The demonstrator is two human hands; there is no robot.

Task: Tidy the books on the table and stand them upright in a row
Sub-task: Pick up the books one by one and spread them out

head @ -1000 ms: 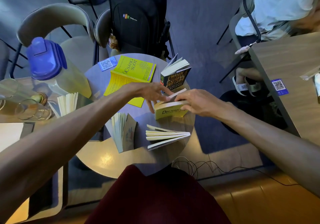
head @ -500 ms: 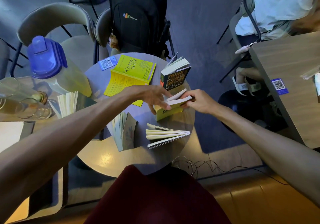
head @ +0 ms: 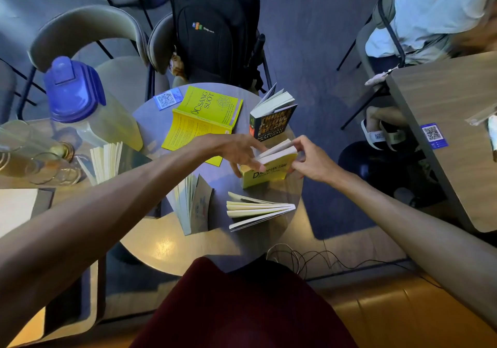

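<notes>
Nearest the camera, a dark red garment [head: 242, 310] fills the bottom of the view, and both bare forearms reach out over the round table [head: 172, 250]. A tangle of thin cable [head: 290, 256] lies on the floor just past the table's near right edge.

On the near half of the table stand two books with their pages fanned open: a cream-paged book [head: 258, 209] on the right and a pale-covered book [head: 192, 207] just left of it. Another fanned book [head: 106, 160] stands further left, beside a clear jug with a blue lid [head: 72, 89] and some glasses [head: 40, 167].

Behind the two near books, both hands meet on a yellow paperback [head: 265, 172] that stands tilted on the table. The left hand [head: 239, 150] has its fingers spread and lies over the book's left top corner. The right hand [head: 309, 160] pinches the right edge of the pages between thumb and fingertips, the top pages parted slightly.

Further back, a bright yellow book [head: 204, 119] lies flat and open, cover up, next to a blue QR sticker [head: 167, 98]. To its right a black paperback [head: 273, 117] stands upright, slightly open.

Beyond the table a black backpack [head: 215, 27] sits on a chair [head: 158, 43]. Far right, a seated person [head: 430, 14] is at a wooden table [head: 457, 132].
</notes>
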